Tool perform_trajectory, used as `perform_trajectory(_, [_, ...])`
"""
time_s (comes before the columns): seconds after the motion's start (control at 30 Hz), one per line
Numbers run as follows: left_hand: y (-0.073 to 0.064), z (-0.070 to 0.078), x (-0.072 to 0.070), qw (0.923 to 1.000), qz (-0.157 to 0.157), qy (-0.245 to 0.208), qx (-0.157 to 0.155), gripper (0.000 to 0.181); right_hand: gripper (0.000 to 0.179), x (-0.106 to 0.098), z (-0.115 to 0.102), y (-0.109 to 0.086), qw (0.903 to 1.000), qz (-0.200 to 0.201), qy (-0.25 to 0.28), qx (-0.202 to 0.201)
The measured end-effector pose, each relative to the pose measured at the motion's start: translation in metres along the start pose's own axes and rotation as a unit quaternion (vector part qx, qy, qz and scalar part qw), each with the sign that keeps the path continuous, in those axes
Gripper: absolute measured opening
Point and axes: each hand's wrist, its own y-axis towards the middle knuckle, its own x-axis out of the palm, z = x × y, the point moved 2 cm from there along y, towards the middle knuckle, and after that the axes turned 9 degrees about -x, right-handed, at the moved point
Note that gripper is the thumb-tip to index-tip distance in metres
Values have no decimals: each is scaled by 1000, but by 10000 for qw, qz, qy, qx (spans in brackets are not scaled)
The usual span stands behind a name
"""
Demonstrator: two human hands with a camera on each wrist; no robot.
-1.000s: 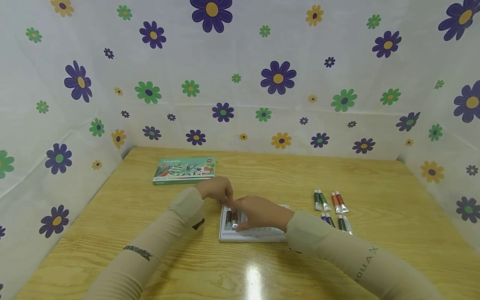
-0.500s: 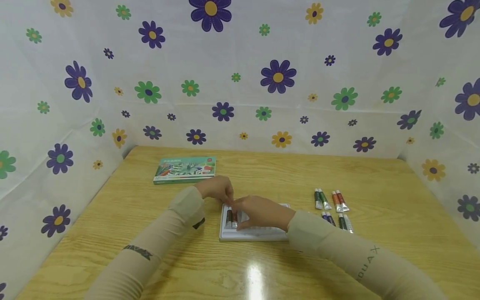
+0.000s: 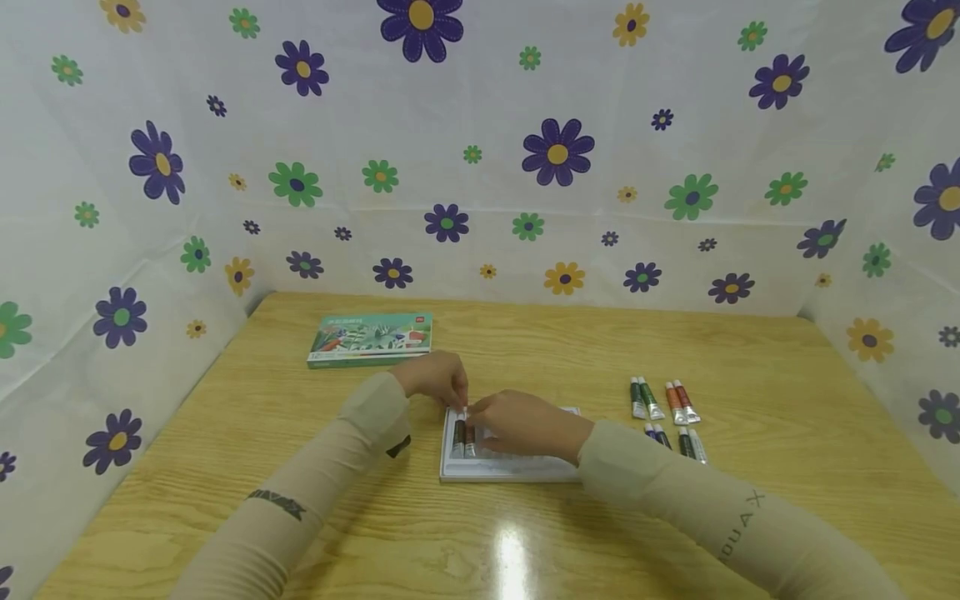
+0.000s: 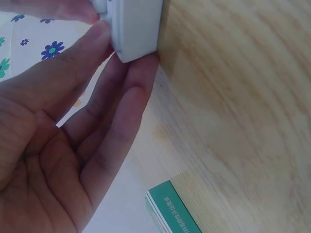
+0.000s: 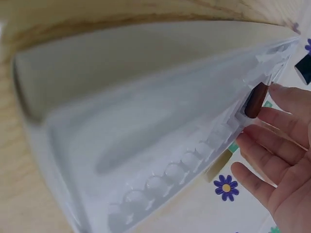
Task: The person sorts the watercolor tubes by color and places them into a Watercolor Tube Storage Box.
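A white plastic tray (image 3: 510, 472) with a row of slots lies on the wooden table. Two small paint tubes, a dark one (image 3: 459, 437) and a reddish-brown one (image 3: 470, 435), lie side by side at its left end, white caps toward the back. My left hand (image 3: 437, 377) grips the tray's back left edge; in the left wrist view, thumb and index fingertips meet beside a white cap (image 4: 99, 6), other fingers against the tray's outside. My right hand (image 3: 525, 425) reaches over the tray, fingers extended, fingertips right at the brown tube (image 5: 257, 100). It covers many slots.
A green illustrated box (image 3: 371, 340) lies at the back left. On the right, several paint tubes lie in pairs: green ones (image 3: 647, 400), orange and red ones (image 3: 681, 403), and more (image 3: 692, 444) partly behind my right sleeve. A flower-patterned cloth (image 3: 480, 183) surrounds the table.
My right thumb has drawn back slightly from the brown tube's lower end, so more of the tube shows. The left hand and the tray have hardly moved.
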Motion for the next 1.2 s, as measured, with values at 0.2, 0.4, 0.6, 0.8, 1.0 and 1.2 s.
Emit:
perform_trajectory(0.2, [-1, 1, -2, 10000, 44, 88, -10, 4, 32, 4, -2, 2, 9907, -96, -1261, -491])
perform_trajectory(0.4, [-2, 3, -4, 10000, 58, 60, 0, 4, 32, 5, 1, 1, 9936, -44, -1031, -461])
perform_trajectory(0.6, [0, 1, -2, 10000, 41, -15, -31, 4, 37, 0, 2, -3, 9987, -132, -418, -268])
perform_trajectory(0.8, [0, 0, 1, 9999, 7, -71, -104, 5, 41, -1, 3, -7, 9994, -337, 103, 15])
perform_trajectory(1.0, [2, -1, 3, 9999, 72, 60, -60, 5, 34, -10, 9, -22, 9991, -123, 406, 32])
perform_trajectory(1.2, [1, 0, 4, 9998, 65, 167, 56, 4, 27, -36, 19, -59, 9977, 376, 449, 353])
